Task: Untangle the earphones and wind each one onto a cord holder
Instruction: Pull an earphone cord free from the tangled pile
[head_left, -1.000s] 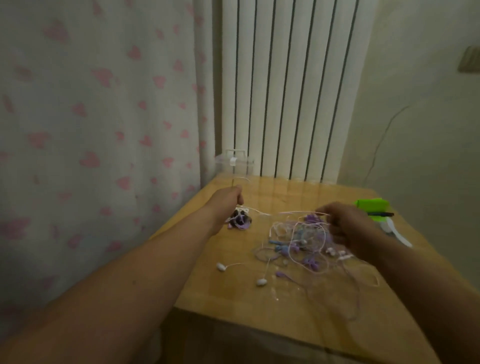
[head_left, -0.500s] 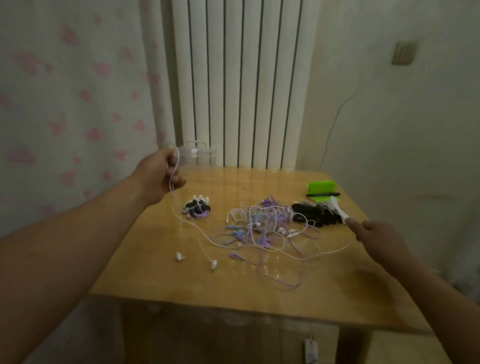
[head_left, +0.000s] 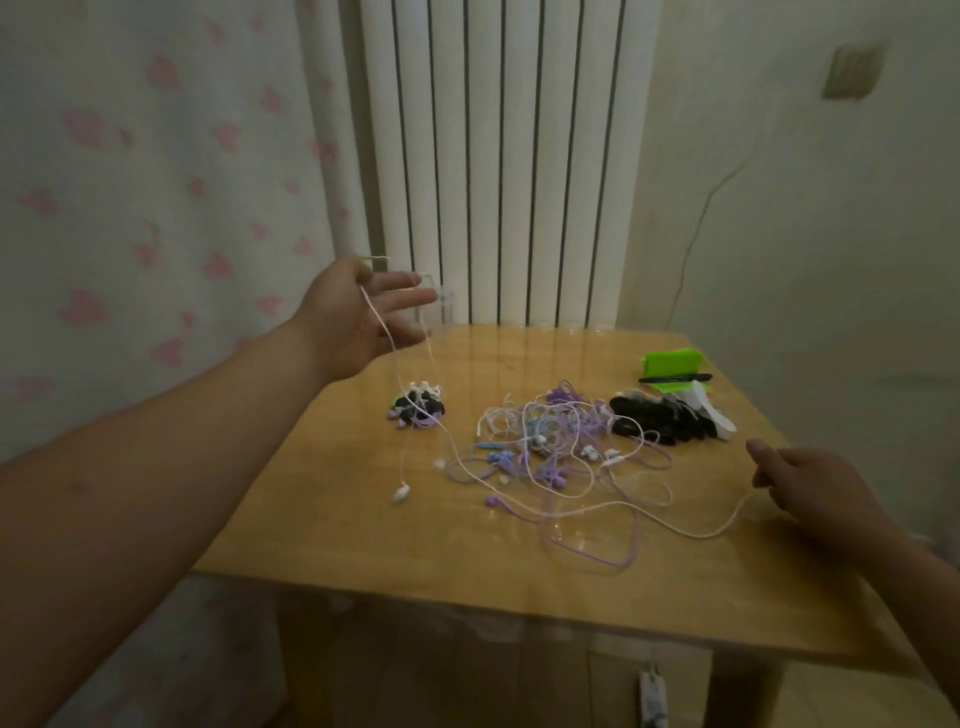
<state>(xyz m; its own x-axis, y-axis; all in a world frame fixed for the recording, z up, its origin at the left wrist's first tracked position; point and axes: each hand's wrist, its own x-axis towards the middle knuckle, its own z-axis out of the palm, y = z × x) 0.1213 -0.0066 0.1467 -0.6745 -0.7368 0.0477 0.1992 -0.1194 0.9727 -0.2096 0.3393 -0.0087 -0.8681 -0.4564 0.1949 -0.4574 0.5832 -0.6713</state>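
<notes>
since half a second ago the left hand (head_left: 358, 317) has been opened from a closed grip. its fingers are now stretched wide above the far left corner of the table (head_left: 337, 525). the white cord (head_left: 571, 512) is draped over that hand and hangs from it in two strands. one strand ends in a white earbud (head_left: 401, 492) near the left edge; whether the bud touches the wood cannot be told. the other strand is led across the near half of the table to the right hand (head_left: 810, 488), by which its end is held at the right edge, with the fingers curled and seen from behind.

a white tag (head_left: 652, 691) below the near edge is too blurred for anything to be read. a clear box (head_left: 441, 304) at the far edge is partly hidden by the left fingers.

the tangle of earphones (head_left: 556, 441), white, purple and blue, is spread at the middle of the table. a wound bundle (head_left: 418, 410) is set toward the far left, and black cord holders (head_left: 660, 421) are heaped toward the far right, beside a green object (head_left: 670, 361).
</notes>
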